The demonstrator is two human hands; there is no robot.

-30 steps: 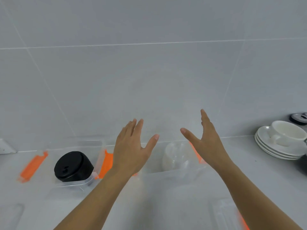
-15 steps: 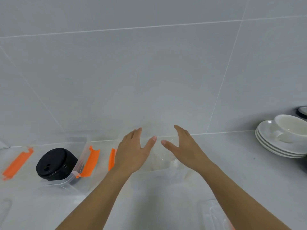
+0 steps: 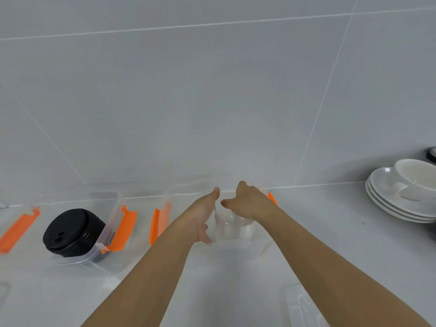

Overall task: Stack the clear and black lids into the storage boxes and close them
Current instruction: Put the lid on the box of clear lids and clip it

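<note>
Fingers: left hand (image 3: 204, 217) and right hand (image 3: 248, 202) spread apart, cupping the clear lid stack (image 3: 232, 224) inside the right storage box (image 3: 186, 192); firm grip unconfirmed. Advice: press evenly, keep stack upright. Black lids (image 3: 70, 230) sit boxed, left.

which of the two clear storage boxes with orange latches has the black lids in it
The left clear plastic storage box: a stack of black round lids sits inside it. The right clear storage box, where both hands reach, holds only clear lids.
</note>
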